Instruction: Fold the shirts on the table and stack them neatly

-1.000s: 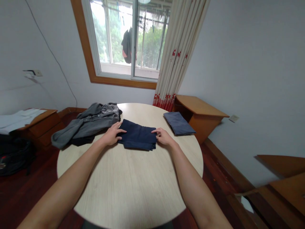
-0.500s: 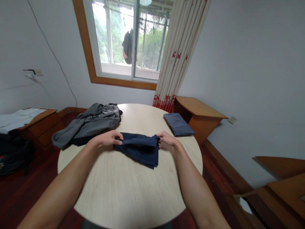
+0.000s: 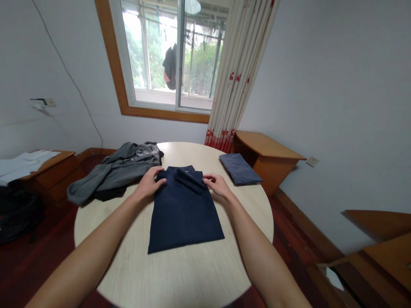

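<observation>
A navy collared shirt [image 3: 184,218], folded into a flat panel, lies on the round table with its collar at the far end. A loose fold of its cloth runs slantwise below the collar toward the right. At the shirt's upper left edge rests my left hand [image 3: 149,184], thumb and fingers apart. My right hand [image 3: 218,185] is at the upper right edge, its fingertips touching the cloth by the loose fold. Its fingers are loosely bent, with a small gap between thumb and forefinger.
Grey clothing [image 3: 118,169] is heaped at the table's back left, over some black cloth. A folded dark grey-blue garment [image 3: 240,169] lies at the back right. Beyond the round table [image 3: 180,273] stand a wooden desk [image 3: 268,147] and a curtain [image 3: 236,81].
The bunched navy cloth between my hands has been laid out as a flat folded shirt with its collar showing. My left hand has loosened and spread its fingers.
</observation>
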Demonstrator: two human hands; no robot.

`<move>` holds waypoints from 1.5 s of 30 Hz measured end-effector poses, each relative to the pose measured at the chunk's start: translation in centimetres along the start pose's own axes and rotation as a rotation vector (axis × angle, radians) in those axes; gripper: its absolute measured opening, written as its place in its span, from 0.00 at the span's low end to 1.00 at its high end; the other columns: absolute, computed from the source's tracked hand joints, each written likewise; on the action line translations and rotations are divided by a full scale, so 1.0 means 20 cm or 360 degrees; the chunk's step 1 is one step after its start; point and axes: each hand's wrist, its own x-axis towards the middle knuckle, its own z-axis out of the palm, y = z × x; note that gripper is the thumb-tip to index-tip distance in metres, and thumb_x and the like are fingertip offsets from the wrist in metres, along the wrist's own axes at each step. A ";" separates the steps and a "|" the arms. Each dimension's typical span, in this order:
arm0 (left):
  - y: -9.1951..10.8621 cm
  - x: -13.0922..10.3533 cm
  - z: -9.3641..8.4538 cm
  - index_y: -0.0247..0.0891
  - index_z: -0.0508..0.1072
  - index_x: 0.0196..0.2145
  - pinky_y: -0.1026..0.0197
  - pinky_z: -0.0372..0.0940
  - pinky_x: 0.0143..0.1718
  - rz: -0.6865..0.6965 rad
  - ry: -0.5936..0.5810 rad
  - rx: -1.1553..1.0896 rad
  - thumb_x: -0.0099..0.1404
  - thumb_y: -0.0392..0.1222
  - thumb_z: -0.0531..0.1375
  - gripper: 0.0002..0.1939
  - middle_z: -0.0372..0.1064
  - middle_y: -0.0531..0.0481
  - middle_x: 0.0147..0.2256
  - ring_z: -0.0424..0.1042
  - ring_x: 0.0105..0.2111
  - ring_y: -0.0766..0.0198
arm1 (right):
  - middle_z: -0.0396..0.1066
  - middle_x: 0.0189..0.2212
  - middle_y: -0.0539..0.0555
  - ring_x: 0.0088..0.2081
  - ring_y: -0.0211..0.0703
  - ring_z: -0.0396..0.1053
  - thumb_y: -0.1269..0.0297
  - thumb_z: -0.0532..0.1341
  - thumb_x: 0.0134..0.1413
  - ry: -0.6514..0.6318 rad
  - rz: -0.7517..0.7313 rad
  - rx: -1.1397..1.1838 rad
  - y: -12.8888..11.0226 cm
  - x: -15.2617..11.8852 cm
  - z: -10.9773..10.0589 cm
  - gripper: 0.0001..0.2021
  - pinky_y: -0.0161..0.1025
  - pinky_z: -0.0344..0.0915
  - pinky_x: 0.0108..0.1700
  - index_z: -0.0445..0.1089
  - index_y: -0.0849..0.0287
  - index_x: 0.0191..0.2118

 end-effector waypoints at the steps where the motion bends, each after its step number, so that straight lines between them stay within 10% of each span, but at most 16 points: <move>1: 0.00 -0.01 0.02 0.38 0.71 0.54 0.44 0.59 0.62 0.0103 -0.0072 0.0127 0.57 0.52 0.64 0.29 0.66 0.39 0.59 0.65 0.59 0.47 | 0.79 0.38 0.56 0.34 0.42 0.73 0.61 0.66 0.51 -0.0064 -0.0061 -0.0117 0.00 -0.01 0.02 0.12 0.39 0.69 0.38 0.77 0.60 0.41; 6: -0.03 -0.04 0.10 0.32 0.60 0.64 0.43 0.52 0.66 0.0229 -0.0420 0.0519 0.55 0.57 0.66 0.45 0.57 0.32 0.65 0.56 0.66 0.43 | 0.77 0.36 0.54 0.33 0.40 0.70 0.59 0.68 0.50 -0.0400 -0.0155 -0.0444 -0.02 -0.04 0.11 0.18 0.38 0.67 0.38 0.77 0.60 0.47; 12: -0.07 -0.05 0.14 0.33 0.57 0.67 0.43 0.53 0.64 0.0037 -0.0390 0.0778 0.57 0.61 0.64 0.47 0.55 0.33 0.66 0.55 0.66 0.41 | 0.74 0.42 0.56 0.35 0.41 0.70 0.61 0.72 0.46 -0.0521 -0.0133 -0.0593 -0.06 -0.05 0.15 0.33 0.39 0.66 0.41 0.68 0.60 0.60; 19: 0.03 -0.04 0.13 0.42 0.78 0.41 0.48 0.64 0.50 0.0021 -0.0353 0.0973 0.63 0.48 0.61 0.12 0.74 0.42 0.47 0.70 0.50 0.45 | 0.76 0.38 0.57 0.37 0.44 0.71 0.71 0.65 0.51 -0.0568 -0.0100 -0.0776 -0.09 -0.05 0.17 0.21 0.42 0.67 0.44 0.74 0.62 0.53; 26: 0.14 -0.01 -0.03 0.40 0.74 0.29 0.51 0.65 0.52 0.0304 -0.0024 -0.0173 0.63 0.57 0.60 0.17 0.75 0.43 0.43 0.72 0.47 0.52 | 0.76 0.32 0.53 0.35 0.45 0.72 0.57 0.69 0.44 -0.0699 -0.0020 0.0019 -0.16 -0.07 0.05 0.14 0.42 0.68 0.43 0.78 0.60 0.36; 31: 0.09 0.03 -0.14 0.37 0.74 0.36 0.55 0.69 0.41 -0.0112 0.0247 -0.0923 0.59 0.68 0.60 0.28 0.75 0.40 0.46 0.75 0.41 0.55 | 0.76 0.29 0.54 0.32 0.46 0.72 0.38 0.72 0.34 -0.1014 0.0101 0.0590 -0.17 -0.11 -0.10 0.28 0.41 0.69 0.35 0.77 0.60 0.33; 34: 0.03 0.01 -0.07 0.37 0.76 0.35 0.54 0.69 0.41 -0.0211 -0.0014 -0.0577 0.59 0.67 0.60 0.27 0.77 0.43 0.37 0.75 0.37 0.55 | 0.78 0.32 0.56 0.36 0.46 0.73 0.41 0.69 0.45 -0.0870 0.0116 0.0365 -0.13 -0.08 -0.05 0.25 0.41 0.69 0.39 0.78 0.61 0.38; 39: 0.00 -0.04 0.09 0.40 0.78 0.42 0.47 0.62 0.55 0.0307 -0.0540 0.0226 0.58 0.61 0.64 0.24 0.75 0.42 0.47 0.72 0.49 0.49 | 0.78 0.42 0.59 0.43 0.50 0.74 0.45 0.67 0.49 -0.0525 -0.0088 -0.0347 -0.05 -0.04 0.10 0.24 0.46 0.68 0.49 0.78 0.61 0.44; 45: 0.03 -0.06 0.13 0.44 0.78 0.46 0.50 0.62 0.52 0.0397 -0.0685 0.0707 0.60 0.54 0.66 0.19 0.71 0.44 0.48 0.69 0.48 0.50 | 0.69 0.52 0.62 0.53 0.54 0.67 0.55 0.71 0.48 -0.0552 -0.0227 -0.1107 -0.12 -0.10 0.22 0.28 0.48 0.63 0.56 0.73 0.59 0.55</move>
